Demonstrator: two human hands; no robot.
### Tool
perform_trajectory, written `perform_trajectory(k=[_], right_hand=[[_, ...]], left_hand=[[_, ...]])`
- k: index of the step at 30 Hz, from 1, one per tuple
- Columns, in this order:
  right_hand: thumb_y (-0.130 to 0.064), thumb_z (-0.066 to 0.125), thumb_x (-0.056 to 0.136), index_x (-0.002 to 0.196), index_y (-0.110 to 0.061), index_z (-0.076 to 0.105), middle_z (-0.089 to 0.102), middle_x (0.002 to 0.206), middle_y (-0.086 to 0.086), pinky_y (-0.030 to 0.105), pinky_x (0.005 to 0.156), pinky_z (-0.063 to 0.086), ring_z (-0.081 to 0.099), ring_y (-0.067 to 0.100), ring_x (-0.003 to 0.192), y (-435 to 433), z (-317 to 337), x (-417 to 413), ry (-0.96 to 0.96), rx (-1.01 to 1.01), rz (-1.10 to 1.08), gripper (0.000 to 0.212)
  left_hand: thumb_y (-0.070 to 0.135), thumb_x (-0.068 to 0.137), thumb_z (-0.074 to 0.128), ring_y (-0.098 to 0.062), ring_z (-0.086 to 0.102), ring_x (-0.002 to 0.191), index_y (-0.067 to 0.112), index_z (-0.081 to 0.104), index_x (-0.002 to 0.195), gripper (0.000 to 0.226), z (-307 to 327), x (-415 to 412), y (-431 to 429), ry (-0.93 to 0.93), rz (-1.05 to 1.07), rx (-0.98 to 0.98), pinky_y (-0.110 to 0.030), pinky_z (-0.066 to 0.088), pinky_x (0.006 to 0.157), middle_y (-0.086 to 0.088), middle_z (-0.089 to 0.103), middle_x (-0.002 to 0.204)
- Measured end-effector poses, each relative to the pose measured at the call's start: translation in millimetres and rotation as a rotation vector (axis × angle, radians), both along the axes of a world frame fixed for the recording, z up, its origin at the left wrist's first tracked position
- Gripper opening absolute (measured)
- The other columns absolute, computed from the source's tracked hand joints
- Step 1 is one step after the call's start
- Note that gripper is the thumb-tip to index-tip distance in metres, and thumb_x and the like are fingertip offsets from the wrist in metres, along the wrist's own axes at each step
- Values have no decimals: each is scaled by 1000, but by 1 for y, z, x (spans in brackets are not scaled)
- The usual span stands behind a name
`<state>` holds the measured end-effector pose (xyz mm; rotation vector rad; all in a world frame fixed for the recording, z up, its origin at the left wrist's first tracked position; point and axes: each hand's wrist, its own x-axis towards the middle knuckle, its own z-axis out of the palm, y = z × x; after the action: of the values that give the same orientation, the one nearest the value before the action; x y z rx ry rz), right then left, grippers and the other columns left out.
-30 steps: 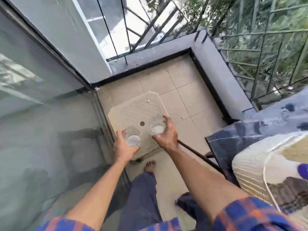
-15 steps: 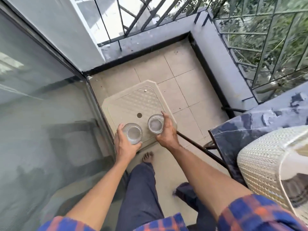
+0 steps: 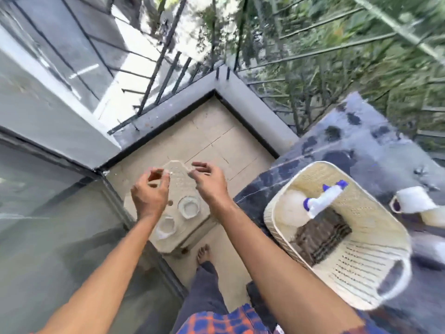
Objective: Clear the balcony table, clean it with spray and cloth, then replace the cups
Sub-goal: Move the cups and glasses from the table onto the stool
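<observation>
Two clear glasses stand on a low beige plastic stool point(image 3: 183, 184): one glass point(image 3: 165, 225) near its front left, the other glass point(image 3: 189, 207) just right of it. My left hand point(image 3: 150, 192) and my right hand point(image 3: 209, 180) hover above the stool, both empty with fingers spread. The dark marble balcony table point(image 3: 361, 143) is at the right. On it sit a cream basket point(image 3: 356, 268) holding a white spray bottle with blue trim point(image 3: 323, 200) and a dark cloth point(image 3: 320, 233), and a white cup point(image 3: 413, 200).
A glass sliding door point(image 3: 53, 225) runs along the left. A grey ledge with black railing point(image 3: 183, 102) closes the balcony's far corner. Beige floor tiles point(image 3: 216, 138) lie beyond the stool. My bare foot point(image 3: 203, 253) stands just in front of the stool.
Both hands have set the two glasses down on the stool and let go, lifting up and forward. The view has swung right, showing the table and basket.
</observation>
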<state>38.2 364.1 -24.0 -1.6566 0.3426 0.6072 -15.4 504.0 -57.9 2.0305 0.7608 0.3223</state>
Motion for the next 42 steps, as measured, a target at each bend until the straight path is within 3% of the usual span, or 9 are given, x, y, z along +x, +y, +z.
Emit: perform_trajectory(k=[5,12,16,19,23,28,32,37,42], right_hand=[[-15,73,92,105,-24,70,68,91,-9,23,73,51,63,2,82,-93,127,36,-312,162,-27,16],[-10,74,87,103,-5,71,68,85,0,10,65,46,60,-8,67,-362,185,38,-607,-166,-411,17],[2,71,88,97,-11,69,66,79,-2,15,66,46,58,-10,62,-529,143,2,-494,-444,-673,16],[-3,77,84,106,-5,71,66,90,9,27,78,51,62,8,76,-613,94,-23,-266,-602,-693,24],[-31,87,75,125,-24,66,68,114,2,40,98,50,64,20,111,-664,40,-39,-77,-751,-466,55],[-48,79,69,142,-37,49,55,141,3,50,105,45,47,28,134,-666,13,-27,-78,-819,-169,80],[-49,73,74,139,-39,53,52,143,0,50,107,37,43,29,136,-673,4,-23,-47,-873,-147,69],[-48,66,84,133,-32,59,53,137,1,50,105,34,42,29,133,-699,-7,-49,57,-1040,-396,52],[-70,60,84,135,-27,54,44,145,9,54,105,35,41,39,134,-702,-20,-70,368,-872,-580,67]], left_hand=[[33,90,61,10,60,66,28,64,92,6,110,91,-88,-274,-199,-33,-21,49,72,5,67,79],[43,81,62,12,62,71,41,62,88,8,175,154,-308,-284,-906,-155,-14,49,69,21,68,76],[45,72,64,-12,66,86,21,66,109,45,169,163,-447,-48,-1339,29,-30,51,84,-4,69,95],[49,70,65,-26,64,110,13,62,125,66,150,157,-528,86,-1556,216,-36,49,96,-12,66,118],[37,72,80,-32,50,130,22,53,138,73,99,154,-600,195,-1774,656,-42,43,105,-10,55,139],[49,64,65,-31,31,144,29,44,143,84,43,161,-626,249,-1872,972,-54,42,107,-1,42,151],[41,74,78,-28,28,146,30,36,150,88,23,169,-625,214,-1901,1090,-52,45,102,3,39,153],[44,68,81,-28,42,134,32,40,145,88,12,172,-621,156,-1898,1070,-46,47,93,4,48,144],[46,59,79,-31,56,113,29,51,128,76,13,172,-619,84,-1877,1051,-43,51,82,3,60,122]])
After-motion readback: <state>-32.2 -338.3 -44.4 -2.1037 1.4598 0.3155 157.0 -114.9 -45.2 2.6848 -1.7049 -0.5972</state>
